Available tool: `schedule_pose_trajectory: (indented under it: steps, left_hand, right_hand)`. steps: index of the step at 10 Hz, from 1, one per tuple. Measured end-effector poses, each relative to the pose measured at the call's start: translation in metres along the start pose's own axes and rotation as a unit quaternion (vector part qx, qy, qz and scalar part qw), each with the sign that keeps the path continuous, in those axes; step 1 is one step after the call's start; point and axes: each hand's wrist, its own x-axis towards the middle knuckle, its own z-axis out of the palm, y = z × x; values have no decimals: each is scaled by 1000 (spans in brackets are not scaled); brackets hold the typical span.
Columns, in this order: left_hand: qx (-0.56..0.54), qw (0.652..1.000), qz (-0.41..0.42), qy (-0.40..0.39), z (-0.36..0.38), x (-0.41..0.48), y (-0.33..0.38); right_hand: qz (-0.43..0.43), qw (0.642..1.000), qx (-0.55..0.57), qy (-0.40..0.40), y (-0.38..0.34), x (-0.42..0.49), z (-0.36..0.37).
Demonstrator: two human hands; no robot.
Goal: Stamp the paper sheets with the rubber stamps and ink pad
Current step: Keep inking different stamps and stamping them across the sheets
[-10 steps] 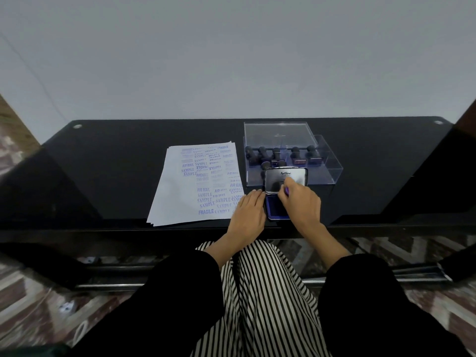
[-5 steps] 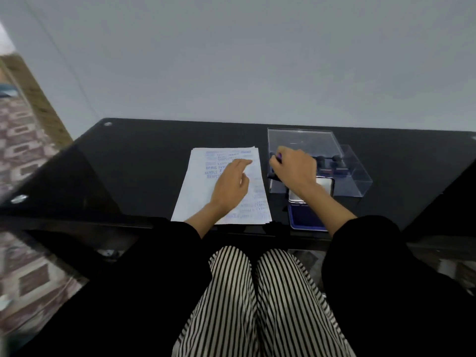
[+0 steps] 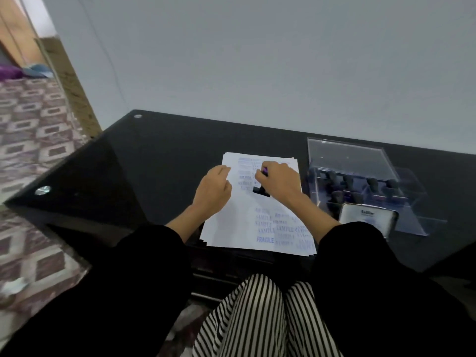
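A stack of white paper sheets point(image 3: 231, 228) covered in blue stamp prints lies on the black glass table point(image 3: 154, 155). My right hand point(image 3: 279, 182) grips a black rubber stamp point(image 3: 261, 191), whose base sits on the upper middle of the top sheet. My left hand point(image 3: 213, 191) rests on the sheet's left edge with the fingers loosely curled and nothing in it. The ink pad's raised silver lid point(image 3: 367, 219) shows to the right, partly behind my right sleeve.
A clear plastic box point(image 3: 360, 161) with several black-handled stamps stands at the right, behind the ink pad. The table's left corner point(image 3: 15, 202) juts toward a patterned floor. A grey wall rises behind the table.
My right hand has carried the stamp from the ink pad, past the box, onto the paper. My left hand moved from beside the pad onto the sheet. The view has swung left.
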Motion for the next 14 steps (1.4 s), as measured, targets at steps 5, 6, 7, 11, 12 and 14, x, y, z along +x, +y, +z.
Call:
schedule_pose_trajectory:
  steps: [5, 6, 7, 11, 12, 14]
  left_hand:
    - [96, 991, -19, -90, 29, 7, -38]
    - [102, 991, -17, -83, 30, 6, -37]
    - [105, 991, -15, -81, 30, 6, -37]
    - [108, 991, -15, -80, 29, 5, -34]
    - [108, 991, -16, -80, 29, 5, -34]
    - [112, 990, -19, -83, 29, 5, -33]
  right_hand:
    - [-36, 995, -88, -28, -20, 31, 47]
    - [-32, 996, -81, -25, -20, 30, 50]
    - [-25, 996, -83, -21, -19, 28, 51]
    - [0, 999, -46, -9, -22, 23, 53]
    - [-3, 999, -40, 1, -22, 18, 54]
    - [-29, 999, -23, 28, -21, 5, 59]
